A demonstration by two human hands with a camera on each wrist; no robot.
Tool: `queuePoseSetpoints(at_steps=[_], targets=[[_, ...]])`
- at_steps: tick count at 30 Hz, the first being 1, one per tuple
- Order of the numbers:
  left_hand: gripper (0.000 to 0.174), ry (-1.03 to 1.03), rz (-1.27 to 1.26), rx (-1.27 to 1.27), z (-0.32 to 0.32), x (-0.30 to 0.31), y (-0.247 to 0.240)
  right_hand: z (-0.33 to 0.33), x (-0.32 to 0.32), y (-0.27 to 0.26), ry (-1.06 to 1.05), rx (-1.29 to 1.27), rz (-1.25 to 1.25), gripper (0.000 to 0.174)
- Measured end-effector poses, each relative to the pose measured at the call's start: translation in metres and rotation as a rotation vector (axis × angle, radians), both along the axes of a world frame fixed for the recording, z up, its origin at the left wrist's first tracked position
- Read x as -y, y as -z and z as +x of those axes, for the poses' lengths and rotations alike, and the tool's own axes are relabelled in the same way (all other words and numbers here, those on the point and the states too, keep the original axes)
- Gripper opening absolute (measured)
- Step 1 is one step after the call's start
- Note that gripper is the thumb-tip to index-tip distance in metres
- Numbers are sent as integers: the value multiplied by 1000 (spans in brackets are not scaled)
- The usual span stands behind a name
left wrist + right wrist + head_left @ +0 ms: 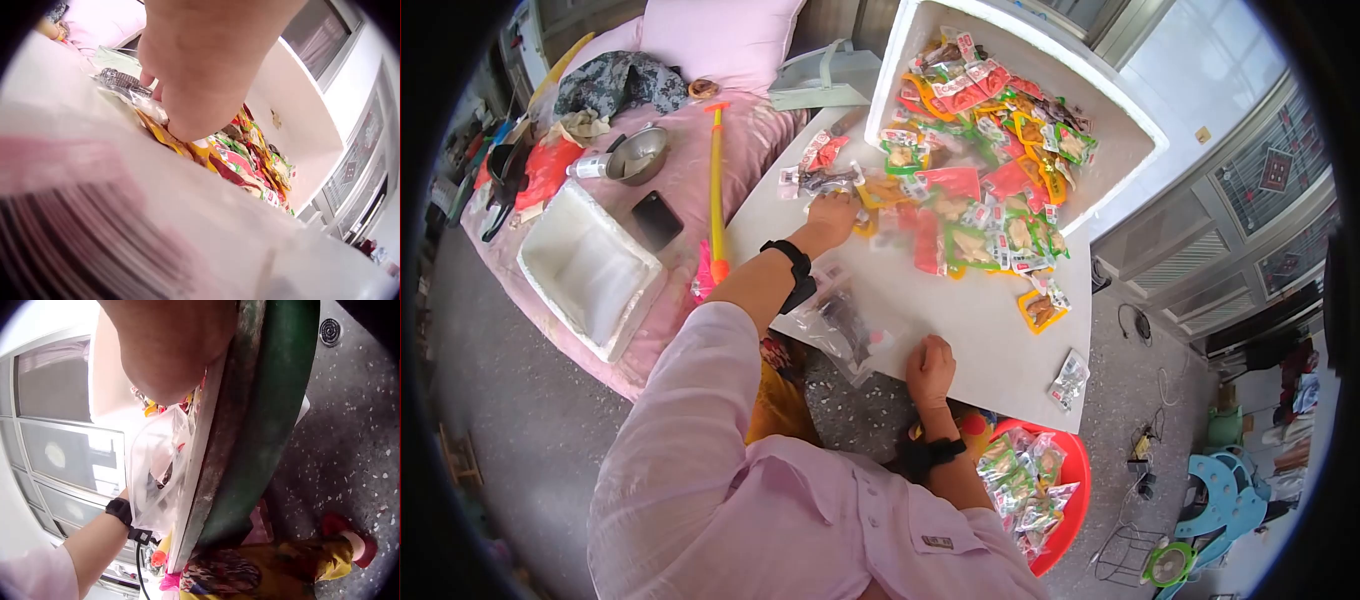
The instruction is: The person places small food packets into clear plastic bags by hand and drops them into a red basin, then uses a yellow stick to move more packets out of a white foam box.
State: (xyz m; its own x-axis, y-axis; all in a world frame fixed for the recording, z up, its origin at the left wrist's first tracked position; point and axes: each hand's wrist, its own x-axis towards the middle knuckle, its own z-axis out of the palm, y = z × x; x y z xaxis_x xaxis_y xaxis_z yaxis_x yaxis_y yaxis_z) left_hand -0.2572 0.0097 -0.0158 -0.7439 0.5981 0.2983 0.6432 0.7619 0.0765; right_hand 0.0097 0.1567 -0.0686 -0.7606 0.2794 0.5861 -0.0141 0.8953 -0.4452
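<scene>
My left hand (836, 218) reaches over the left end of a spread of small sealed food packets (970, 245) on the white table (1000, 380). In the left wrist view, the fingertips of that hand (200, 75) touch or hover just above a clear packet beside orange ones; a grip on one cannot be made out. My right hand (930, 372) rests loosely curled at the table's front edge, its fingertips hidden. Between my forearms lies a clear bag (838, 318) with dark packets inside, which also shows in the right wrist view (150, 469).
A white foam box (1135, 125) lies tilted at the back, packets spilling from it. Below the front edge stands a red basin (1080, 490) of packets. One loose packet (1069, 380) lies near the right corner. On the bed at left are a foam box (590, 265) and a phone (657, 220).
</scene>
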Motion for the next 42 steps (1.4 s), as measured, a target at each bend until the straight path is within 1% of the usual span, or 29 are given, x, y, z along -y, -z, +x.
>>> queuePoseSetpoints(at_steps=[5, 8, 11, 14, 17, 20, 23, 25, 26, 29, 31, 32, 34, 35, 37, 40, 41, 42], targets=[[20, 53, -77, -129, 2, 0, -5, 1, 2, -5, -8, -15, 5, 18], [21, 143, -84, -340, 8, -1, 0, 2, 3, -7, -7, -13, -3, 18], [22, 218, 93, -447, 23, -6, -3, 3, 2, -6, -9, -20, 0, 17], [20, 238, 120, -379, 47, -10, -24, 3, 1, -5, -32, -53, -15, 15], [16, 258, 344, -511, 75, -13, -49, 4, -4, 1, -35, -44, -64, 16], [13, 284, 401, -508, 116, -16, -69, 12, 2, -15, 13, 109, -786, 20], [12, 452, 495, -405, 166, -21, -67, 16, 18, -55, -150, -57, -1403, 28], [15, 517, 482, -306, 197, -28, -49, 21, 25, -85, -378, -115, -1691, 25], [16, 529, 470, -283, 212, -30, -43, 25, 27, -91, -495, -150, -1830, 24], [20, 578, 445, -220, 240, -32, -27, 27, 7, -56, -562, -105, -1879, 21], [23, 627, 438, -172, 248, -31, -15, 33, -2, -33, -457, -102, -1897, 18], [26, 620, 451, -85, 250, -29, -14, 37, -5, -25, -403, -102, -1907, 17], [32, 601, 475, 90, 253, -20, -15, 47, -4, -34, -395, -157, -1902, 17], [35, 494, 464, 40, 250, -13, -14, 51, -3, -40, -391, -184, -1901, 17], [43, 284, 436, -57, 235, 4, -11, 58, -8, -49, -308, -234, -1852, 18], [50, 187, 104, 57, 222, 28, -4, 71, -14, -57, -188, -230, -1788, 21], [50, 184, 56, 75, 222, 34, -2, 75, -16, -59, -152, -218, -1768, 22], [50, 181, 9, 92, 222, 39, -2, 79, -17, -59, -185, -183, -1754, 23]])
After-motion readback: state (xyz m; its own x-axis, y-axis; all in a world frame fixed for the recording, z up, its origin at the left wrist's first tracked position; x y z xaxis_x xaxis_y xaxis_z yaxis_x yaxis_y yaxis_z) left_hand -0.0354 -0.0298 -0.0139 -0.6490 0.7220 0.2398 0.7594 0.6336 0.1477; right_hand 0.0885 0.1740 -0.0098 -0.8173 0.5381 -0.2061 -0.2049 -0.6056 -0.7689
